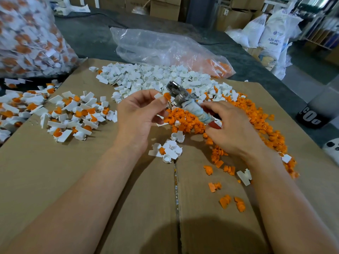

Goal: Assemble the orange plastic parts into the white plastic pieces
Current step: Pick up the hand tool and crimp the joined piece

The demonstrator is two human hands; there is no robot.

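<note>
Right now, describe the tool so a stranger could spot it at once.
Start at the cardboard sheet, then the orange pile at its middle. Above it, the right hand holds the tool: metal head, cloth-wrapped handle, the only metal thing among plastic.

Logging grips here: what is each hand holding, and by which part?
Left hand: white piece with orange part, pinched at its white end. Right hand: metal tool, by its wrapped handle.

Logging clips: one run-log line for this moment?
left hand: holds white-orange piece | right hand: holds metal tool | finished pieces: left

Cardboard sheet (pixel 77 162) under orange parts (pixel 194 123), white pieces (pixel 152 77)
</note>
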